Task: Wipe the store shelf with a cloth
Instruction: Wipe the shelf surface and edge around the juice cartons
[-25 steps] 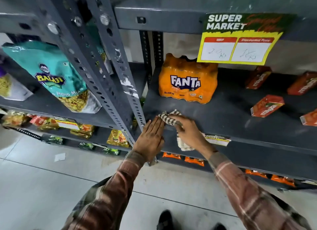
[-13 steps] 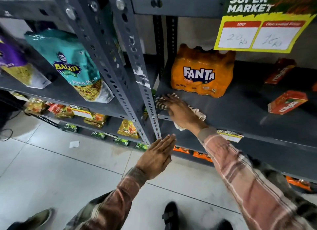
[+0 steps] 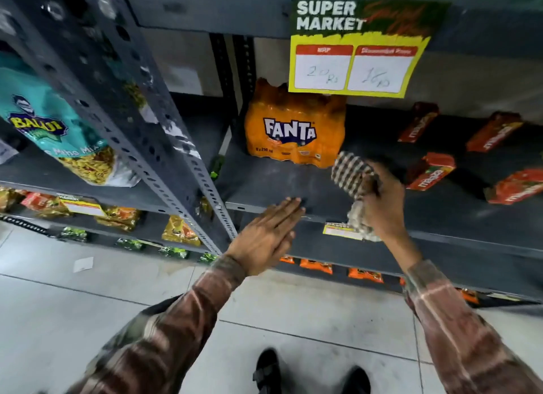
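Note:
A dark grey metal shelf (image 3: 282, 185) runs across the middle of the view, with faint dusty smears on its front part. My right hand (image 3: 382, 205) grips a brown-and-white checked cloth (image 3: 351, 173) just right of the Fanta pack, the cloth bunched and lifted, with its tail hanging over the shelf's front edge. My left hand (image 3: 267, 235) is flat with fingers together, its fingertips resting on the shelf's front lip, left of the cloth.
An orange Fanta multipack (image 3: 295, 132) stands at the shelf's back left. Several red Maggi packets (image 3: 430, 170) lie to the right. A yellow price sign (image 3: 355, 47) hangs above. A perforated upright (image 3: 164, 147) divides off snack bags (image 3: 55, 129) on the left.
My right hand has swept the cloth from the shelf's left corner rightward past the Fanta pack. My left hand has risen from below the shelf back to its front edge.

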